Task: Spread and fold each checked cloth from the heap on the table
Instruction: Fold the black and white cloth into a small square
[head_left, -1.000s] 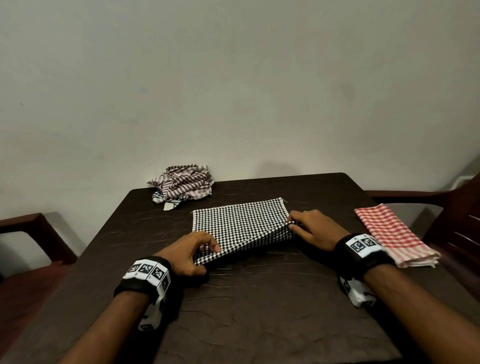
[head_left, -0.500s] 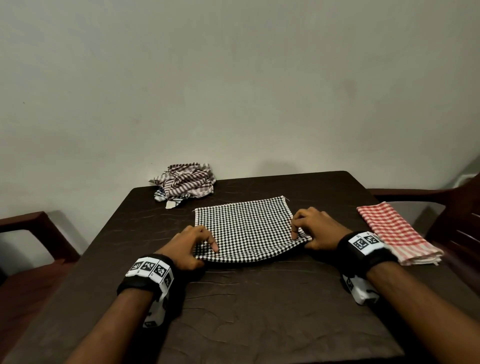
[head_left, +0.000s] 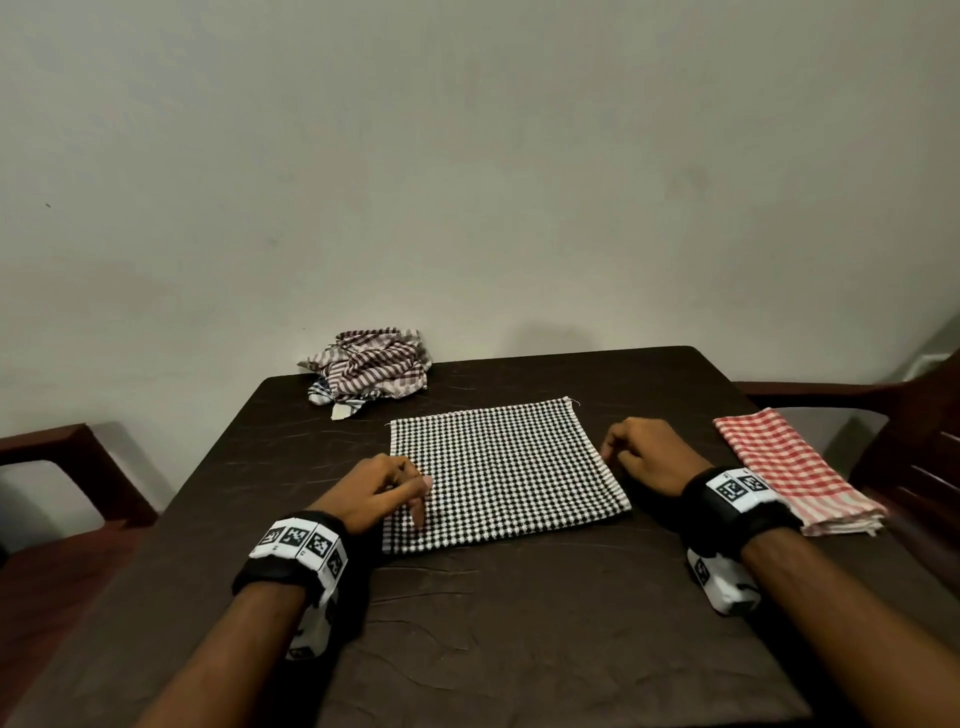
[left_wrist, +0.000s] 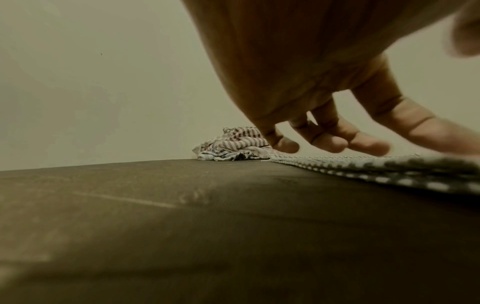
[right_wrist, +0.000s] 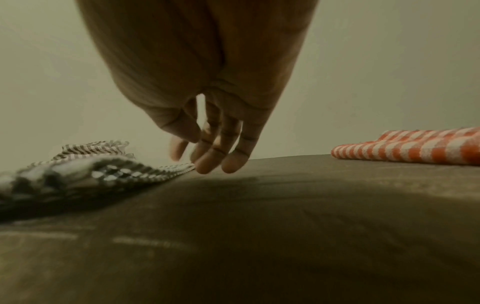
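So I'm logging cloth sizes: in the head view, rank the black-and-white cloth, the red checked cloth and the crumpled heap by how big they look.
1. black-and-white cloth, largest.
2. red checked cloth, folded.
3. crumpled heap, though it lies farthest from the camera, so its place against the red one is unsure.

The black-and-white checked cloth (head_left: 498, 473) is a matt woven fabric with a frayed thread at one corner. The desk (head_left: 519, 623) has a dark, faintly shiny, wrinkled covering. The red checked cloth (head_left: 789, 473) and the crumpled heap (head_left: 371, 366) look soft and matt.
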